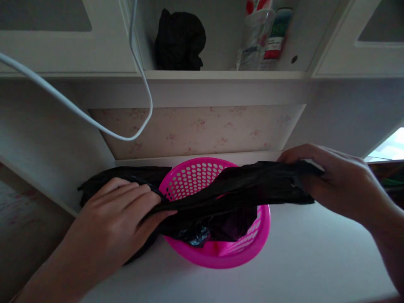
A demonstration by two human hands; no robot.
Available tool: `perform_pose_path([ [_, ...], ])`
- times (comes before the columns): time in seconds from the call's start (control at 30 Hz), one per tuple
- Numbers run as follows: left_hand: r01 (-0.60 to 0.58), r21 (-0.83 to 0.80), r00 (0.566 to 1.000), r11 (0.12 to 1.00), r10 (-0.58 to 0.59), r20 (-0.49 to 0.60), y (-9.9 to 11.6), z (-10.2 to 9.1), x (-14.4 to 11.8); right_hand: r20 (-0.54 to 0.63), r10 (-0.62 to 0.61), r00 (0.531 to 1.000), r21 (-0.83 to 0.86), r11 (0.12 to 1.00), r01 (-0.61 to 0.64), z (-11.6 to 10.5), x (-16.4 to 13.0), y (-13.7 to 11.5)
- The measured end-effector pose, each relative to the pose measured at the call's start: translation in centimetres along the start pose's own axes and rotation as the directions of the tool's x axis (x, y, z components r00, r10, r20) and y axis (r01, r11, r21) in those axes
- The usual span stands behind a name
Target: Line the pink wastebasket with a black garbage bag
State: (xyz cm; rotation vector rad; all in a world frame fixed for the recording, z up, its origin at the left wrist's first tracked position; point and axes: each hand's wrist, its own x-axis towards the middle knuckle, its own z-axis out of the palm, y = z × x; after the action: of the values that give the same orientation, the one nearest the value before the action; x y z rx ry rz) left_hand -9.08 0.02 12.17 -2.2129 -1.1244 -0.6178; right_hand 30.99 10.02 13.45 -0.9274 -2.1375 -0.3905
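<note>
A round pink plastic basket (202,174) with a perforated wall stands on a white desk surface (299,252). A black plastic bag (233,189) is stretched across its mouth, with part of it sagging inside. My left hand (120,210) grips the bag's left end beside the basket's left rim. Over at the basket's right rim, my right hand (328,176) pinches the bag's other end. More black plastic lies on the desk behind my left hand.
A shelf above holds a bundled black bag (179,40), a clear plastic cup (254,40) and a bottle (276,35). A white cable (139,67) hangs in a loop at upper left. Floral wallpaper backs the desk.
</note>
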Motion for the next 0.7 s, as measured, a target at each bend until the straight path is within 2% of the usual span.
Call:
perform_pose_path([
  [0.07, 0.198, 0.04, 0.978, 0.979, -0.195, -0.068, -0.1, -0.2, 0.0, -0.084, 0.115, 0.99, -0.1, 0.987, -0.123, 0.4, 0.1, 0.6],
  [0.13, 0.342, 0.187, 0.934, 0.921, -0.312, -0.172, 0.6, -0.2, 0.2, -0.167, 0.125, 0.978, -0.165, 0.974, -0.153, 1.0, 0.5, 0.2],
  [0.17, 0.348, 0.252, 0.928, 0.903, -0.295, -0.226, 1.4, -0.1, 0.4, -0.188, 0.085, 0.979, -0.18, 0.977, -0.119, 1.4, 0.6, -0.5],
  [0.23, 0.205, 0.27, 0.954, 0.941, -0.131, -0.268, 3.3, 0.2, 0.8, -0.194, -0.031, 0.98, -0.194, 0.981, -0.008, 1.9, 0.6, -2.7],
  [0.27, 0.094, 0.199, 0.971, 0.976, -0.046, -0.235, 4.3, 0.4, 0.9, -0.2, -0.103, 0.974, -0.188, 0.98, 0.065, 2.0, 0.5, -4.2],
  [0.33, -0.061, -0.074, 0.997, 0.995, 0.057, -0.049, 5.8, 1.1, 1.3, -0.208, -0.29, 0.934, -0.128, 0.955, 0.268, 2.3, 0.0, -7.2],
  [0.4, -0.028, -0.259, 0.987, 0.966, 0.068, 0.146, 6.1, 2.0, 1.8, -0.13, -0.541, 0.831, 0.076, 0.83, 0.553, 2.6, -0.3, -9.5],
  [0.43, 0.017, -0.275, 0.976, 0.961, 0.044, 0.212, 5.8, 2.5, 2.2, -0.067, -0.591, 0.804, 0.184, 0.785, 0.592, 2.9, -0.3, -10.1],
  [0.47, 0.055, -0.273, 0.967, 0.961, 0.017, 0.254, 5.3, 3.0, 2.5, 0.018, -0.605, 0.796, 0.273, 0.769, 0.578, 3.4, -0.2, -10.2],
  [0.5, 0.085, -0.265, 0.96, 0.961, -0.008, 0.279, 4.6, 3.5, 2.9, 0.113, -0.575, 0.81, 0.317, 0.794, 0.519, 3.9, 0.1, -9.9],
  [0.57, 0.157, -0.307, 0.926, 0.939, -0.032, 0.376, 3.2, 4.3, 3.5, 0.288, -0.463, 0.838, 0.297, 0.875, 0.382, 5.3, 0.8, -8.1],
  [0.63, 0.266, -0.332, 0.848, 0.905, -0.057, 0.526, 2.2, 4.6, 3.9, 0.447, -0.387, 0.807, 0.248, 0.92, 0.304, 6.8, 1.4, -5.9],
  [0.7, 0.367, -0.306, 0.751, 0.878, -0.085, 0.655, 1.9, 4.5, 4.0, 0.584, -0.321, 0.745, 0.203, 0.947, 0.249, 7.7, 1.7, -4.2],
])
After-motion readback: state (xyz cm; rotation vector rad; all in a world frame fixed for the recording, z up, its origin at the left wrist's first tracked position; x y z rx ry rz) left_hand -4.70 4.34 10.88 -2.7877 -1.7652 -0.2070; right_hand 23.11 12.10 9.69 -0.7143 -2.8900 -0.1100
